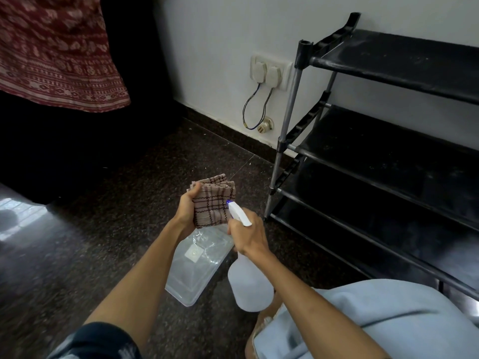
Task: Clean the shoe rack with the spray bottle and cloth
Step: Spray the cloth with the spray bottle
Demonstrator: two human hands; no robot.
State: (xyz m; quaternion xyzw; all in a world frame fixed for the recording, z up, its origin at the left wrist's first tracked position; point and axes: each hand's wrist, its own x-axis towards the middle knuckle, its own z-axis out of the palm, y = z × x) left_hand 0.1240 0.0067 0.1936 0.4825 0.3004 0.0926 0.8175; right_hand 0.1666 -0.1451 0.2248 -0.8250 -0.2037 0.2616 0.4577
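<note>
My left hand grips a folded beige checked cloth, held upright over the floor. My right hand is wrapped around the neck of a white spray bottle. Its white nozzle with a blue tip points at the cloth from the right, almost touching it. The black shoe rack stands at the right against the white wall. It has several dusty shelves on grey metal posts, and no shoes show on them.
A clear plastic container lies on the dark speckled floor under my hands. A wall socket with two plugs and hanging wires is left of the rack. Red patterned fabric hangs top left. My knee in light blue is bottom right.
</note>
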